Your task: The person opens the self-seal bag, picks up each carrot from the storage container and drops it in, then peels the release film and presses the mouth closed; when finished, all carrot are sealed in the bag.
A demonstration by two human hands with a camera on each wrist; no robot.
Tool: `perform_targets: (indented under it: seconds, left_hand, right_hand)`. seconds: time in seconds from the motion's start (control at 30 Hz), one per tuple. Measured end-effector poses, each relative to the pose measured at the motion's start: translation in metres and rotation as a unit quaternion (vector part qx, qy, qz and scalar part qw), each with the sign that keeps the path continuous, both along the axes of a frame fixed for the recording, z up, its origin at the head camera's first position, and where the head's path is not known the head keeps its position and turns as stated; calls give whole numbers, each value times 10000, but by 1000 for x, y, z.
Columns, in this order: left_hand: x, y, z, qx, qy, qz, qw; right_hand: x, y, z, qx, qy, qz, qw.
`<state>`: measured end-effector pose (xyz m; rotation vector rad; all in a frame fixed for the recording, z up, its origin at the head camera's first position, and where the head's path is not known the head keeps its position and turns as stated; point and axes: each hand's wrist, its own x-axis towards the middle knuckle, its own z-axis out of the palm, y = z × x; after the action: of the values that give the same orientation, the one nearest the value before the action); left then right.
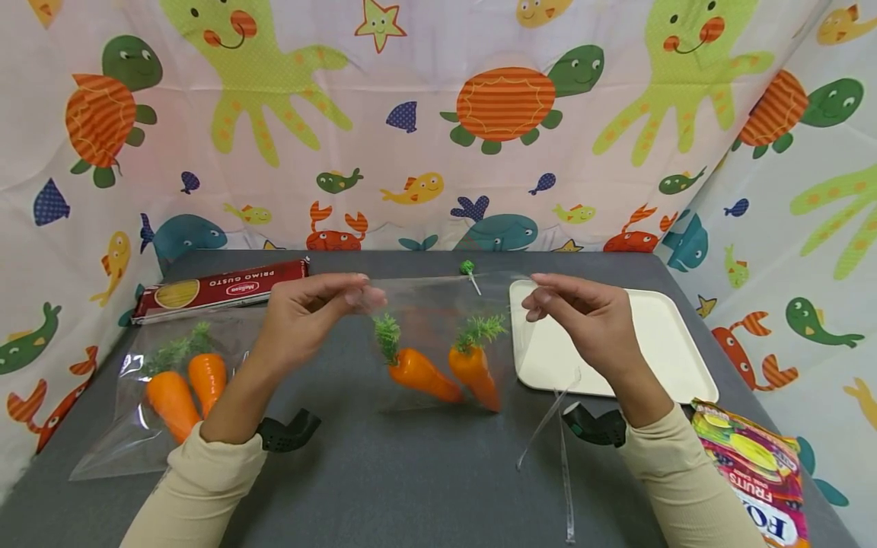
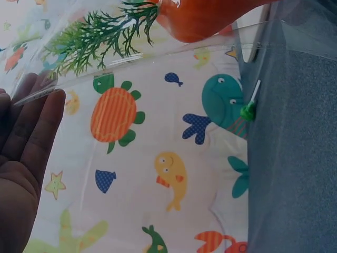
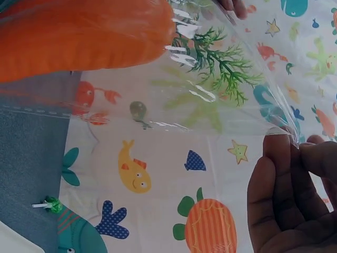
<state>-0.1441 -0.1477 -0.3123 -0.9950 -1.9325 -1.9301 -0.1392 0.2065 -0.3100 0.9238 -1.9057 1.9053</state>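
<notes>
**Bag of carrots held up by its top corners**

Nearest me on the right lies a snack packet at the table's near edge, and just left of it two clear plastic strips rest on the grey top. Both my sleeves come in from the near side.

My left hand pinches the left top corner of a clear bag, fingers and thumb closed on the film. My right hand pinches the right top corner the same way; the right wrist view shows the fingertips clamped on the edge. Held at both corners, the bag hangs stretched between my hands above the middle of the table, mouth uppermost, so the two carrots slide to the bottom and lean there, green tops up.

Further out on the right sits a white tray, close behind my right hand. A small green-headed pin or lollipop lies at the far side, past the bag; I cannot tell which it is.

On the left, a second bag lies flat with two more carrots in it, and a red pasta packet lies beyond it, near the printed curtain.
</notes>
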Motion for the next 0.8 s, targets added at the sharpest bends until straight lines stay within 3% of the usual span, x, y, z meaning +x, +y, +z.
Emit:
perform_targets:
  seconds: [0.17,0.23,0.47,0.53,0.8]
  left_hand:
    - [0,-2,1,-249,-167,496,9983]
    - [0,-3,2,-312,-253,539,9977]
    - [-1,-4,3,-11,-211,-104,9997]
    - [-1,-5,3,-41,-197,-135,9997]
    - [2,-3,3,-667,-239,494,9963]
  right_hand:
    - [0,1,0,83,-111,-166,9998]
    - [0,2,0,163,-200,-261,9993]
    - [2,4,2,270,-285,-223,9990]
    - [3,4,4,318,-305,-274,9987]
    - [5,4,7,987,-180,-592,9932]
